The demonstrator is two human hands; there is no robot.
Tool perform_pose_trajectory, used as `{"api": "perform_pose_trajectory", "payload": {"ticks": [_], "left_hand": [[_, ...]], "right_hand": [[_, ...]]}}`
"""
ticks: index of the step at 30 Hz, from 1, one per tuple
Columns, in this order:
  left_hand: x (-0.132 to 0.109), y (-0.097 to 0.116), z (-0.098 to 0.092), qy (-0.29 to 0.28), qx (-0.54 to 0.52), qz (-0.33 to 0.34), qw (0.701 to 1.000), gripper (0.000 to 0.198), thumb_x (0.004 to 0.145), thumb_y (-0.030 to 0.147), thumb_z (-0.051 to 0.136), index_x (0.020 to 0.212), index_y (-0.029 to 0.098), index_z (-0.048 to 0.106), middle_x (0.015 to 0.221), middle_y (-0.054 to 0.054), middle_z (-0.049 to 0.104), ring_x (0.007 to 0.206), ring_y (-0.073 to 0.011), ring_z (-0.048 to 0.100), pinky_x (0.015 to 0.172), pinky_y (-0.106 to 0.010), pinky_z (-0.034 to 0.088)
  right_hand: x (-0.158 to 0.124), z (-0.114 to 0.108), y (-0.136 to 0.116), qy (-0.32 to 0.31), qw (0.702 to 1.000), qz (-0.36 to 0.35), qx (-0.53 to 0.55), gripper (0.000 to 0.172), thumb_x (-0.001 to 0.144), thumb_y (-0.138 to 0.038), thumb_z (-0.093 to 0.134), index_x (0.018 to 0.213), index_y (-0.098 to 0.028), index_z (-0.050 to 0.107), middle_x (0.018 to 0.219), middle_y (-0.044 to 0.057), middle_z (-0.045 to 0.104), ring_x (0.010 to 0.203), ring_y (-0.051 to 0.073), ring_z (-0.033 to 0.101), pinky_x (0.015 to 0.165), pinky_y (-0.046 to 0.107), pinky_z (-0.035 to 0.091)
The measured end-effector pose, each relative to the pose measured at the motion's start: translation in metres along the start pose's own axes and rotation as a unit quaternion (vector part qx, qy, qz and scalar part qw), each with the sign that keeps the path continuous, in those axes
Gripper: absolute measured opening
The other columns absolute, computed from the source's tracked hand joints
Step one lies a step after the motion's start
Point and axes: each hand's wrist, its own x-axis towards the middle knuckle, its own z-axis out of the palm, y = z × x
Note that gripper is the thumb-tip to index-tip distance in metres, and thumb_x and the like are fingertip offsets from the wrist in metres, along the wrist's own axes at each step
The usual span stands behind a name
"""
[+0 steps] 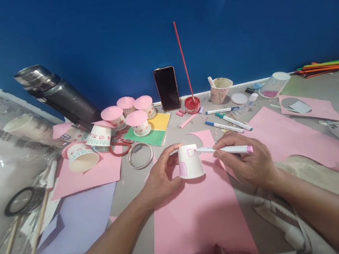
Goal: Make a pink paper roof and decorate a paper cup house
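My left hand (165, 173) grips a white paper cup (195, 167) from its left side; the cup is upside down over pink paper (197, 219). A pink-purple arched patch and a small pink square outline are drawn on its wall. In my right hand (245, 158) is a white marker (231, 149) with a pink end, held like a pen. Its tip is at the square outline, near the cup's upper right. Beyond my hands lie several other markers (219, 127). Decorated cups with round pink tops (137, 118) stand at the back left.
A phone (166, 88) leans upright against the blue wall. Beside it, a red stick rises from a red round holder (192, 105). A dark flask (62, 97), a tape roll (140, 155) and red-handled scissors (120, 148) are to the left. Cut pink sheets (289, 136) lie right.
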Motion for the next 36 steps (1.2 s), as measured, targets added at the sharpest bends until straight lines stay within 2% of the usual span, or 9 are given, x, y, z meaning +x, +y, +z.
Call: {"api": "perform_pose_trajectory", "payload": {"ticks": [14, 23, 36], "left_hand": [[-0.0002, -0.0023, -0.0007, 0.004, 0.000, -0.001, 1.000, 0.077, 0.073, 0.001, 0.067, 0.144, 0.027, 0.051, 0.155, -0.011, 0.051, 0.144, -0.0300, 0.054, 0.124, -0.047, 0.041], [-0.0004, 0.0009, 0.0001, 0.005, 0.006, 0.011, 1.000, 0.074, 0.076, 0.005, 0.072, 0.144, 0.026, 0.051, 0.155, -0.013, 0.053, 0.143, -0.0316, 0.056, 0.120, -0.046, 0.046], [-0.0020, 0.0030, 0.0032, 0.012, 0.057, 0.028, 0.998, 0.072, 0.078, 0.004, 0.070, 0.144, 0.028, 0.052, 0.155, -0.011, 0.051, 0.143, -0.0282, 0.056, 0.124, -0.045, 0.044]], "right_hand": [[-0.0008, 0.0004, 0.0026, 0.002, 1.000, 0.013, 0.006, 0.009, 0.093, -0.017, 0.067, 0.089, -0.025, 0.070, 0.077, 0.000, 0.076, 0.066, 0.017, 0.068, 0.063, 0.030, 0.052], [-0.0026, 0.0002, -0.0028, 0.000, 0.998, -0.026, 0.055, 0.008, 0.093, -0.015, 0.069, 0.093, -0.023, 0.071, 0.076, 0.001, 0.073, 0.064, 0.016, 0.065, 0.062, 0.030, 0.050], [-0.0009, 0.0014, -0.0071, -0.009, 0.997, -0.049, 0.051, 0.008, 0.095, -0.016, 0.068, 0.092, -0.023, 0.071, 0.076, 0.003, 0.075, 0.065, 0.018, 0.068, 0.062, 0.031, 0.052]]}}
